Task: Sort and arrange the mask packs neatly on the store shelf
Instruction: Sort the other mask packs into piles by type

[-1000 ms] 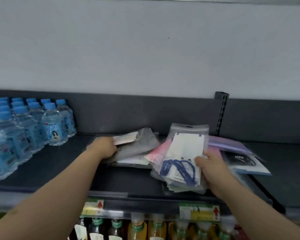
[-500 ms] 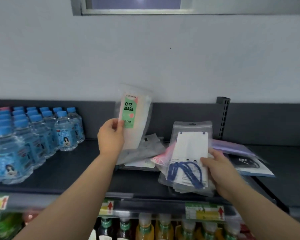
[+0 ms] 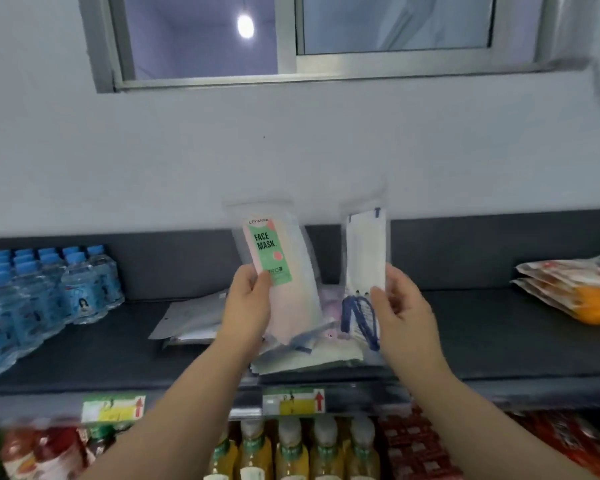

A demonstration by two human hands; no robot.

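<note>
My left hand [image 3: 248,303] grips a clear mask pack with a green and pink "FACE MASK" label [image 3: 269,251], held upright above the dark shelf [image 3: 499,334]. Just to its right, my right hand [image 3: 400,306] holds a second clear pack with a white mask and blue ear loops [image 3: 364,258], also upright. Below and between my hands, a loose pile of mask packs [image 3: 302,358] lies on the shelf. A grey pack [image 3: 191,317] lies flat to the left of the pile.
Small water bottles with blue caps [image 3: 49,292] fill the shelf's left end. Orange and red packets [image 3: 575,289] are stacked at the far right. Juice bottles [image 3: 291,448] and red packages stand on the lower shelf. A window sits in the wall above.
Both hands rose from the shelf: the left lifted the labelled pack off the pile, then the right raised the white mask pack upright beside it. The view tilted upward.
</note>
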